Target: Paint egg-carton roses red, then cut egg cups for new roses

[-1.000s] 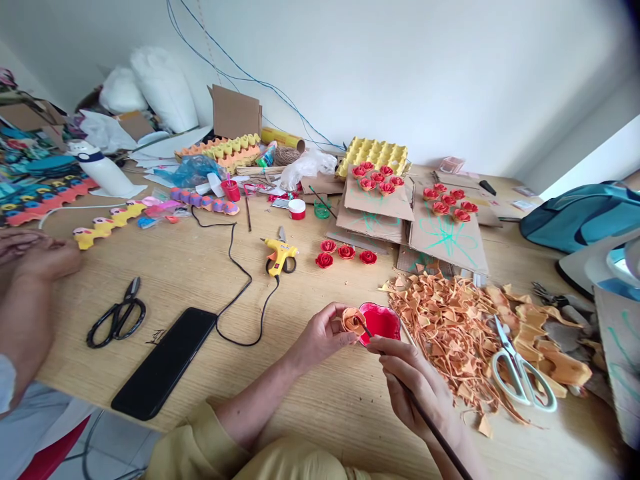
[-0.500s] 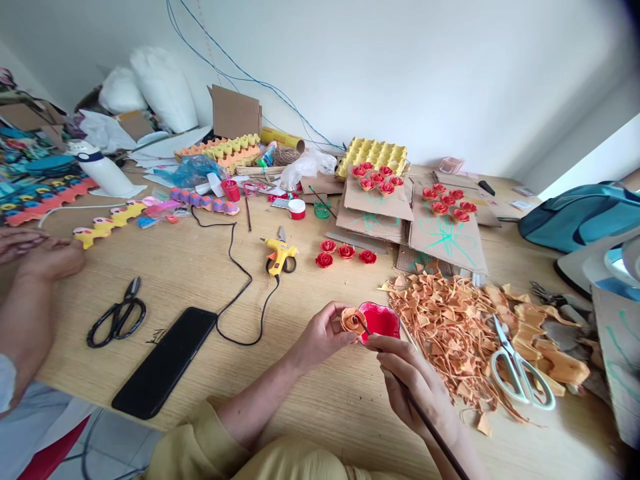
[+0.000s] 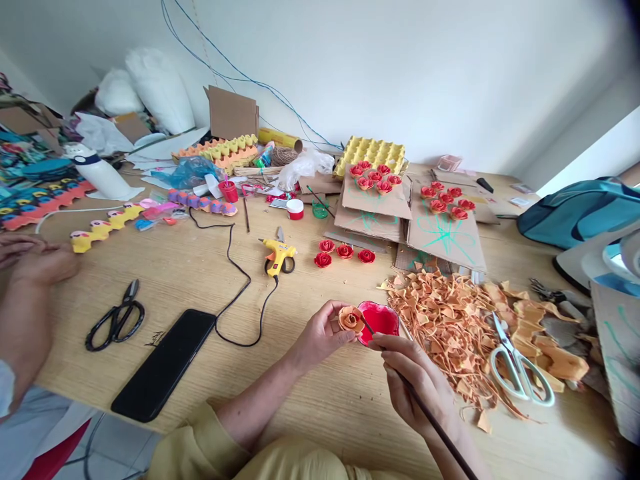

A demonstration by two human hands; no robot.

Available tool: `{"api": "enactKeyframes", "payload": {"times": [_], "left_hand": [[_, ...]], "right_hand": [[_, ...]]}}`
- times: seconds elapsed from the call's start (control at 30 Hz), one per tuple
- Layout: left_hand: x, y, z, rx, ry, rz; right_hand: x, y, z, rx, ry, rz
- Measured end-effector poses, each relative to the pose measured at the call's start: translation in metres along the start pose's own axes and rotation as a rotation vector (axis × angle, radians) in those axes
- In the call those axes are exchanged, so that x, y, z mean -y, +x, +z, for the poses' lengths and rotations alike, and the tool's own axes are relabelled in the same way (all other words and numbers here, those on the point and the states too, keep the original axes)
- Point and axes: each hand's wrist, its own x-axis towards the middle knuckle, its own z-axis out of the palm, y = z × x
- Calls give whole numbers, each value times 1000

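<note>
Between the fingertips of my left hand (image 3: pixel 320 337) is an orange paper rose (image 3: pixel 351 320), with its open side facing up. My right hand (image 3: pixel 417 377) is closed round a long dark paintbrush (image 3: pixel 434 421), whose tip is by the right edge of the rose. Just behind my hands sits a small dish of red paint (image 3: pixel 380 321), partly covered by the brush and my right fingers. Several red roses (image 3: pixel 345 251) lie on the table beyond the dish. More red roses (image 3: pixel 384 187) stand on cardboard pieces (image 3: pixel 373 222) farther back.
Orange scraps (image 3: pixel 440 327) and white scissors (image 3: pixel 517 370) lie at right. A yellow glue gun (image 3: pixel 278 256) with its cord, a black phone (image 3: pixel 165 363) and black scissors (image 3: pixel 117 320) are left of my hands. Another person's hands (image 3: pixel 45 260) rest at the far left.
The rose has turned slightly in my left fingers. My right hand and the brush have shifted a little to the right. The whole view has moved slightly.
</note>
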Motion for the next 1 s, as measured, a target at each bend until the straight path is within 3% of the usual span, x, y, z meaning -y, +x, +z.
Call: {"api": "enactKeyframes", "payload": {"times": [0.13, 0.43, 0.77, 1.0], "left_hand": [[2, 0, -1, 7, -20, 4], [4, -1, -3, 22, -60, 25], [10, 2, -5, 44, 3, 67], [1, -1, -2, -13, -6, 10]], "right_hand": [[2, -1, 0, 35, 0, -20], [5, 1, -1, -50, -1, -31], [8, 7, -2, 42, -101, -36], [7, 2, -2, -61, -12, -44]]}}
